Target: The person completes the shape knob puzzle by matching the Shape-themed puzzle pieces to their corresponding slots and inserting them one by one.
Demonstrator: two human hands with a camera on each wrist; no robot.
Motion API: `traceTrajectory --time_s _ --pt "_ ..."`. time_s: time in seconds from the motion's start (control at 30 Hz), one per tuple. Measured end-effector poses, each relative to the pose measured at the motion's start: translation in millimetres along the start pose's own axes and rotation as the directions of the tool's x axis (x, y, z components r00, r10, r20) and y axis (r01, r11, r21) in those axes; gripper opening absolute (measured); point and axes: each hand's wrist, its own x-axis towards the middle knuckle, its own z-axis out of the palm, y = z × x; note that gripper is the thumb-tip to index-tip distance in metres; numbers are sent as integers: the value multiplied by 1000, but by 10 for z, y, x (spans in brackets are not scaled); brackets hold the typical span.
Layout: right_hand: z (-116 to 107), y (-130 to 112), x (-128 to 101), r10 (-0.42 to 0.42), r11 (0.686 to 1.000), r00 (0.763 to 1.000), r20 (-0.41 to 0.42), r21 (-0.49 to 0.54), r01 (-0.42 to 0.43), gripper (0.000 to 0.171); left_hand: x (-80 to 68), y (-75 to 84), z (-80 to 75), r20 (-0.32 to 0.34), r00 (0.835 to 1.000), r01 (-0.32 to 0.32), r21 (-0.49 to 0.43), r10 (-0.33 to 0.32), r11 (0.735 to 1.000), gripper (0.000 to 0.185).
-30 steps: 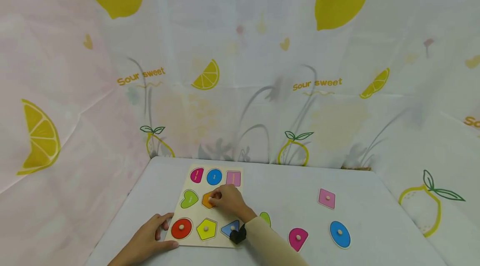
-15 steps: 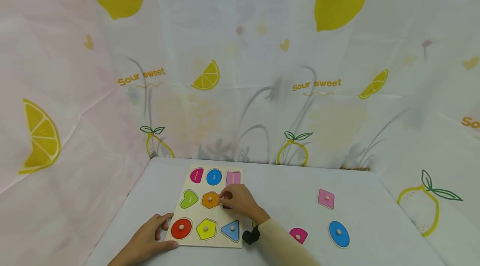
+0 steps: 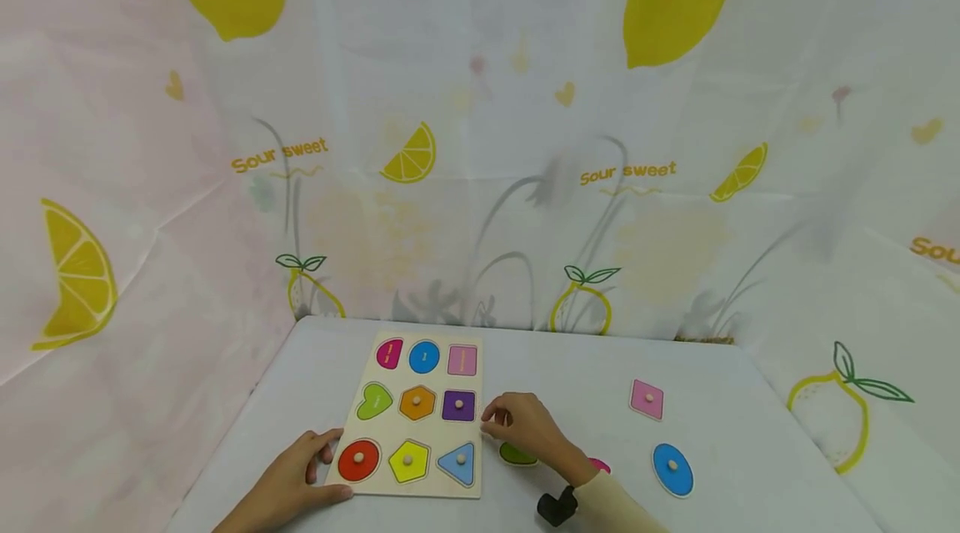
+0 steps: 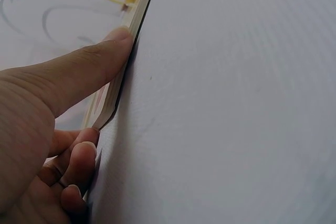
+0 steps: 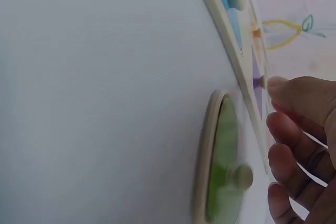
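A wooden knob puzzle board (image 3: 390, 429) lies on the table's left half. My left hand (image 3: 285, 479) holds its near left corner, the thumb (image 4: 105, 53) against the near edge and fingers by the left side. Knobbed pieces sit in it: purple square (image 3: 459, 414), orange hexagon (image 3: 408, 404), red circle (image 3: 350, 465), yellow pentagon (image 3: 408, 473) and blue triangle (image 3: 455, 470). The top row and green heart slot show printed shapes without knobs. My right hand (image 3: 532, 430), holding nothing, hovers just right of the board, fingers loosely bent. Below it lies a green knobbed piece (image 5: 223, 156), partly hidden.
Right of the board lie a pink knobbed piece (image 3: 647, 394) and a blue round one (image 3: 672, 479). A magenta piece (image 3: 600, 464) is mostly hidden by the right forearm. A black device (image 3: 557, 508) hangs at the right wrist. Lemon-printed cloth (image 3: 465, 266) walls the table's back and sides.
My right hand has moved right, from over the orange hexagon to beside the board, uncovering the purple square and blue triangle. My left hand keeps its place at the board's corner.
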Motion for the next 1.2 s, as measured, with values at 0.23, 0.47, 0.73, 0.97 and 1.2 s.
traceTrajectory --time_s 0.23,0.47,0.73,0.97,1.2 --pt "-118 154 -268 -10 1000 1000 -14 13 10 7 -26 4 0 6 1000 1 8 -1 1000 91" --pt "-189 294 -452 44 998 998 -37 35 -43 12 -28 43 -8 0 1000 25 9 -25 1000 92" --pt "-170 337 -557 87 995 995 -48 51 -85 16 -18 42 -12 2 1000 11 16 -12 1000 90" --pt "-123 360 -555 96 995 992 -80 50 -92 15 -6 32 -19 12 1000 -15 12 15 1000 88" --pt "-85 314 -547 74 996 990 -121 52 -68 14 -5 53 -23 12 1000 0 21 0 1000 89"
